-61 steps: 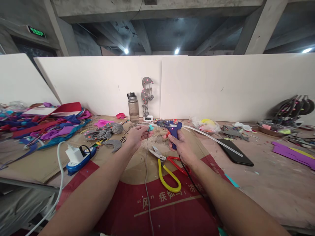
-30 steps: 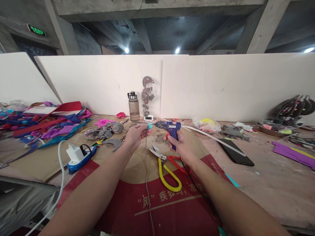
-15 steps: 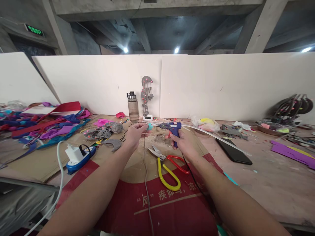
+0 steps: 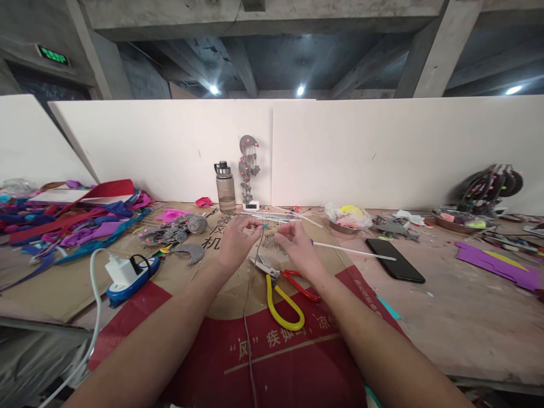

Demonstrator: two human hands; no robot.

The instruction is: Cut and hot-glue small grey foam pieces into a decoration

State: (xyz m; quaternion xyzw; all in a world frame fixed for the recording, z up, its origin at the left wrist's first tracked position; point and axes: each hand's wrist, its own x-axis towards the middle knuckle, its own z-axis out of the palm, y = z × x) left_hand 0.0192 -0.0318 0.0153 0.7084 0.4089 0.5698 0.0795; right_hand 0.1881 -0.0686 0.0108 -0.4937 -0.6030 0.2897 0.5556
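Observation:
Above the cardboard, my left hand (image 4: 238,241) pinches a small teal piece (image 4: 266,226) at its fingertips, with a grey cord (image 4: 247,294) hanging down from it. Just to the right, my right hand (image 4: 297,243) has its thumb and fingertips drawn together beside the teal piece; whatever they hold is too small to make out. Scissors with one yellow and one red handle (image 4: 285,309) lie open below the hands. The glue gun is mostly hidden behind my right hand, and its clear glue stick (image 4: 355,250) sticks out to the right.
A bottle (image 4: 225,190) and a hanging grey felt ornament (image 4: 247,161) stand by the white board. Grey felt pieces (image 4: 165,232) and a blue power strip (image 4: 134,283) lie left; a black phone (image 4: 395,260) and bagged bowl (image 4: 347,218) lie right.
My right hand has let go of the blue glue gun and moved left, close to my left hand. The glue stick now points out from behind it. The view has shifted slightly.

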